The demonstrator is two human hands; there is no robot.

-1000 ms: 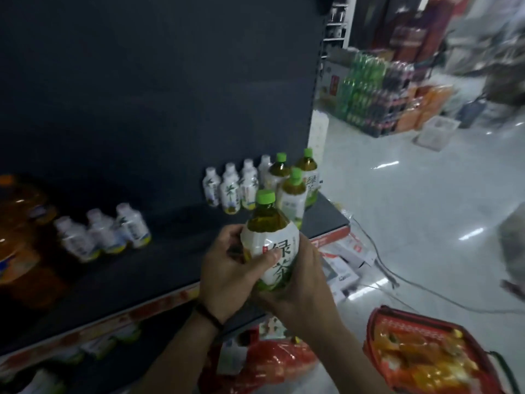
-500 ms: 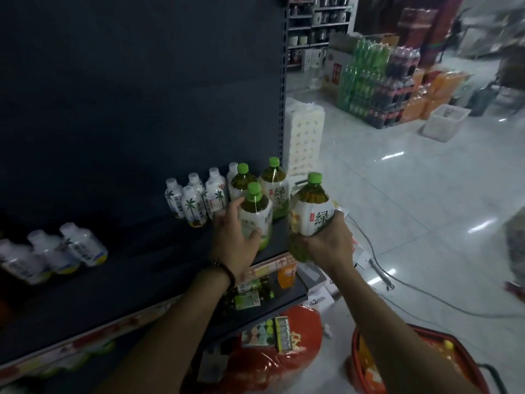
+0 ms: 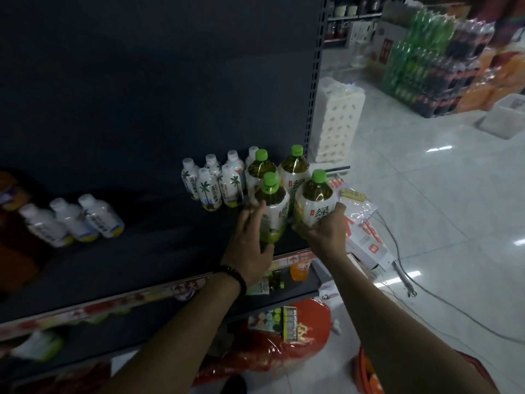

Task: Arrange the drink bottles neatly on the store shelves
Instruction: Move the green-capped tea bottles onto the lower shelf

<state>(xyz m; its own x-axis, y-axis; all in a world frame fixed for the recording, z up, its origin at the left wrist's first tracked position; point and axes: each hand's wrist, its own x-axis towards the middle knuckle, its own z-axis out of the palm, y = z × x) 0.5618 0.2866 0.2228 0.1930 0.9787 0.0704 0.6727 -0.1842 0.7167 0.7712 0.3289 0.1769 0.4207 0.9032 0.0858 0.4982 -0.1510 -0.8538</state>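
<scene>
Green-capped tea bottle (image 3: 312,204) in R hand (image 3: 326,234), L hand (image 3: 250,243) grips next bottle (image 3: 274,213)

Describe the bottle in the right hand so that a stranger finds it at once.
Go to the right end of the dark shelf, where four green-capped tea bottles cluster. It is the front right one, nearest the shelf's open corner.
</scene>
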